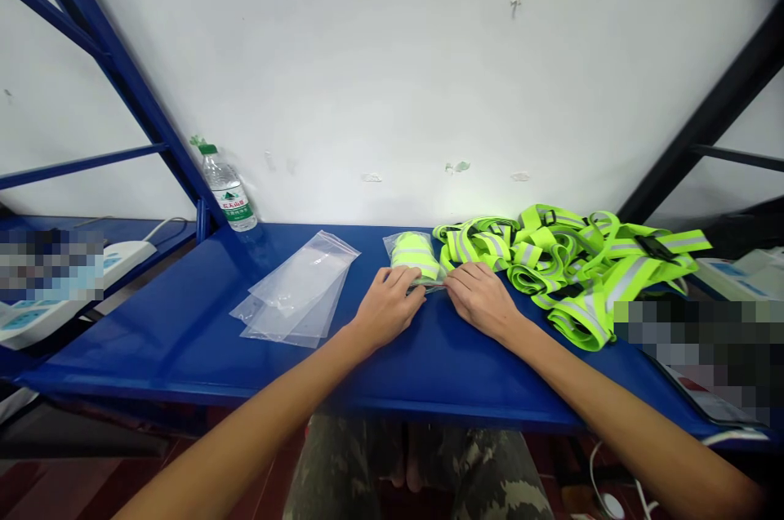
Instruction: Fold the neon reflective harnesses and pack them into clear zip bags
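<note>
In the middle of the blue table a clear plastic bag [438,278] holds a rolled neon-yellow reflective strap [412,249]. My left hand [390,304] is closed on the near left part of the bag, its fingers bent over the edge. At the near right corner my right hand [481,298] pinches the same edge. Just beyond my right hand lies a heap of neon-yellow reflective straps [545,259] with black buckles. Several flat, clear zip bags [300,291] lie fanned out to the left of my left hand.
A water bottle [228,189] with a green cap stands by the wall at the back left. Blue frame bars [131,87] rise on the left, a dark post [704,104] on the right. A white power strip [126,259] lies at far left. The blue table [202,348] ends before my knees.
</note>
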Available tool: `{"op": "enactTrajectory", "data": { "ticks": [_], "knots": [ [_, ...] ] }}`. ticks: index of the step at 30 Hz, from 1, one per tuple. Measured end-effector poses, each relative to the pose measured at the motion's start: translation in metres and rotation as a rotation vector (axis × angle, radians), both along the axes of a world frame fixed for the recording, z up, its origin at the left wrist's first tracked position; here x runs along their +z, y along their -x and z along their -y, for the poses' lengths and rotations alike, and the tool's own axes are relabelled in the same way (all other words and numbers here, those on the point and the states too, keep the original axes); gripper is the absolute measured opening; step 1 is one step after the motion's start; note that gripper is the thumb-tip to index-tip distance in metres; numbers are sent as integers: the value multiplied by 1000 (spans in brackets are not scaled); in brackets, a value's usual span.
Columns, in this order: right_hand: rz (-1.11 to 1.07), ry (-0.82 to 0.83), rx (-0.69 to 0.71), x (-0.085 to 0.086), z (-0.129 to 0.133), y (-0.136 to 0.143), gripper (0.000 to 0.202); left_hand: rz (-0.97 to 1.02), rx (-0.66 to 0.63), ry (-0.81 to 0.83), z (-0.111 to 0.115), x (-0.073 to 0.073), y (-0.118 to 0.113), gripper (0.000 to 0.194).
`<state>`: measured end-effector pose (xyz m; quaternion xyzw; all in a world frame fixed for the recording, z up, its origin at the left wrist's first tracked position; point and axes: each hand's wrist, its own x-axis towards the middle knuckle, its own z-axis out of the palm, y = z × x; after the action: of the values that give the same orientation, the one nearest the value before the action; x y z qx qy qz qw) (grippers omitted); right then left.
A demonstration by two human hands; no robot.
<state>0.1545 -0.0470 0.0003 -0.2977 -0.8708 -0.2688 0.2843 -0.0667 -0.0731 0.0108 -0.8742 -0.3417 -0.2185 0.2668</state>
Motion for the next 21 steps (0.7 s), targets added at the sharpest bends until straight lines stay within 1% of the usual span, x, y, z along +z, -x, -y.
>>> {"op": "enactTrajectory", "data": {
  "ticks": [7,11,17,21],
  "knots": [
    [-124,75,89,-9,-1,3,17,51,-16,-3,-7,-3,-13,20],
    [-183,87,122,-11,-2,2,16,67,-51,10,-10,-4,-15,20],
    [-159,92,122,-10,-3,2,18,57,-66,37,-9,-5,-14,24],
    [-104,56,100,-7,-2,2,18,45,-25,39,-7,-4,-14,24]
  ]
}}
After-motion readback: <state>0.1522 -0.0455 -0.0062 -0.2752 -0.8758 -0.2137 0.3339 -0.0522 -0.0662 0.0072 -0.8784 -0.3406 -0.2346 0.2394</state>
